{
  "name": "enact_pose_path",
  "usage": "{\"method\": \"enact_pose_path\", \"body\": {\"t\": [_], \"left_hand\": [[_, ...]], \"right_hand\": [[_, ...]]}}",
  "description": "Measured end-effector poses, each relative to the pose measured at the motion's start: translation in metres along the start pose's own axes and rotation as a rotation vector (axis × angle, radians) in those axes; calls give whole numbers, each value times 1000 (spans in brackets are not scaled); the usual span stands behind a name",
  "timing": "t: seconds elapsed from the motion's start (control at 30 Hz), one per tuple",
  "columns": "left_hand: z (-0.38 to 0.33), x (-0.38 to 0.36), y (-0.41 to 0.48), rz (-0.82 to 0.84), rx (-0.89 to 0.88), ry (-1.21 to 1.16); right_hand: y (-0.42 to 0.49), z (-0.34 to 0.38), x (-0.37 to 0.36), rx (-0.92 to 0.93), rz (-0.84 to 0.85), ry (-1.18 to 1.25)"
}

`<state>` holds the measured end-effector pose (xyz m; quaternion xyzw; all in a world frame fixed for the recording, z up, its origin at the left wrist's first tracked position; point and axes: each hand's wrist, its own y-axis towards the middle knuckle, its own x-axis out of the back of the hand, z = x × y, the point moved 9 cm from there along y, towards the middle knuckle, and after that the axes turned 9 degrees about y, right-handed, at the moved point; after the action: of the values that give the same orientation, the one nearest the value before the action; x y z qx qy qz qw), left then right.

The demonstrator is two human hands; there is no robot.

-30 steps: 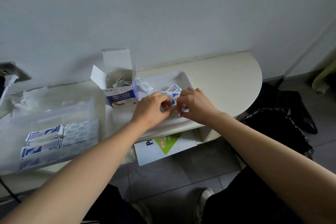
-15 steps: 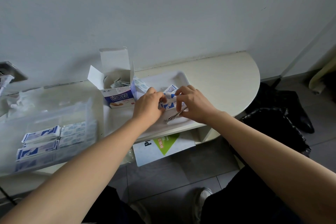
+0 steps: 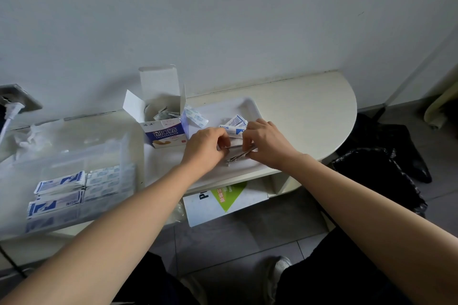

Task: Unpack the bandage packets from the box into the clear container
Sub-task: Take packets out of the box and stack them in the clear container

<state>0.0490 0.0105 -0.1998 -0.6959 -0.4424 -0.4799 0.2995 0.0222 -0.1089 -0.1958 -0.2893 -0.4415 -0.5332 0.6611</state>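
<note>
Partly done, by my judgement: stacked bandage packets (image 3: pixel 59 183) already fill the clear container (image 3: pixel 119 153) well left of the fingers, while the left hand (image 3: pixel 207 145) and right hand (image 3: pixel 266 142) pinch a thin sheaf (image 3: pixel 238 153) over the tray (image 3: pixel 250 106), loose packets (image 3: pixel 235 124) just beyond, the box (image 3: pixel 164 132) still holding some, the tabletop (image 3: pixel 309 111) edge near.

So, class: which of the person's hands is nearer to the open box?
Left. The left hand sits just right of the box, almost beside its front corner. The right hand is farther right, beyond the left hand, over the tray.
</note>
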Motion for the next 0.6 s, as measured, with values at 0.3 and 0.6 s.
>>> {"method": "enact_pose_path", "body": {"t": [0.3, 0.6], "left_hand": [[13, 4, -14, 12, -64, -12], [24, 5, -27, 25, -14, -129]], "right_hand": [[-6, 19, 0, 145, -42, 65], [-7, 24, -8, 130, -23, 117]]}}
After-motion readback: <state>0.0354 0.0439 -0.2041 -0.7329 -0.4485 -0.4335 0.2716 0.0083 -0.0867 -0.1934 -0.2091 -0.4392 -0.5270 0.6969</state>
